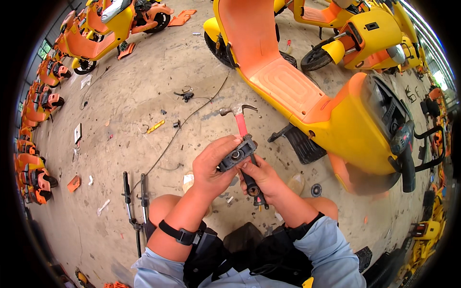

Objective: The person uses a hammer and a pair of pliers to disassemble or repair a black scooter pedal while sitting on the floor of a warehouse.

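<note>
My left hand (213,162) is closed around a dark grey, block-shaped part (238,153) with a round metal piece set in its face. Just to its right, my right hand (265,178) grips a claw hammer (241,126) by the black lower handle. The hammer's steel head points away from me, and its red shaft passes behind the grey part. Both hands are close together above the floor, between my knees. Below the hammer's butt shows a small dark tool end with red and yellow bits, partly hidden; I cannot make out its kind.
A yellow and orange scooter body (288,91) lies at the right, with a cordless power tool (405,153) on its near end. Fork tubes (135,201), a cable (185,122), a brake lever (185,96) and a yellow tool (156,126) lie on the concrete. More scooters stand around.
</note>
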The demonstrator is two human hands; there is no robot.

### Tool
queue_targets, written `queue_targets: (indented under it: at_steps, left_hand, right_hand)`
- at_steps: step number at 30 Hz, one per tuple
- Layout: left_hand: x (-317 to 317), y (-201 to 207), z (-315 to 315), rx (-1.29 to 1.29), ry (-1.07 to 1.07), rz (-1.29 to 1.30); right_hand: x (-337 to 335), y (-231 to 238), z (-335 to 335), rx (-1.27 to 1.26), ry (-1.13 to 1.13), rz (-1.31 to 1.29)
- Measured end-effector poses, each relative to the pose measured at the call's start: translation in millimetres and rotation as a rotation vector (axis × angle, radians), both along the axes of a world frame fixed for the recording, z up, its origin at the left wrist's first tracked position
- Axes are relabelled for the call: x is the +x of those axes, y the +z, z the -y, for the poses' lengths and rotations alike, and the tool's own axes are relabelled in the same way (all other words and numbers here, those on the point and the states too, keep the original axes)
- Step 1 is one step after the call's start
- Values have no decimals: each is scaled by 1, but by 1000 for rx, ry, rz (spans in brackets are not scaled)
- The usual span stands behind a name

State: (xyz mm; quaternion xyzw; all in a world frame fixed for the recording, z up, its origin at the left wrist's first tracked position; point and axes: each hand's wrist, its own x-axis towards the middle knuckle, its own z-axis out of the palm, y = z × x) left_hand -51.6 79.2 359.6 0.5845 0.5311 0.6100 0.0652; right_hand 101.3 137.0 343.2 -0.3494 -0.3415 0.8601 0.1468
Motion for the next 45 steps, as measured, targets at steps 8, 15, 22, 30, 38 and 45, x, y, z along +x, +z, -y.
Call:
queue_targets:
  at_steps: [8,15,22,30,38,45]
  left_hand:
    - [1,2,-4,-29,-16,7]
    - [11,7,-3,-323,24,549]
    - [7,10,-13,-591,110,674]
    - [7,-22,-21,-604,54,1040]
    - [13,-36,-12,-580,434,76]
    - [41,-19,4,-826,-132,128]
  right_hand:
    - [3,3,-1,-12,-12,11]
    - [1,5,-1,-43,-52,46]
    - [1,6,3,-53,-80,49]
    - [-3,2,9,-22,-298,41]
    - [-5,-12,1,-46,-330,117]
    - [-6,-47,2,-160,-458,55]
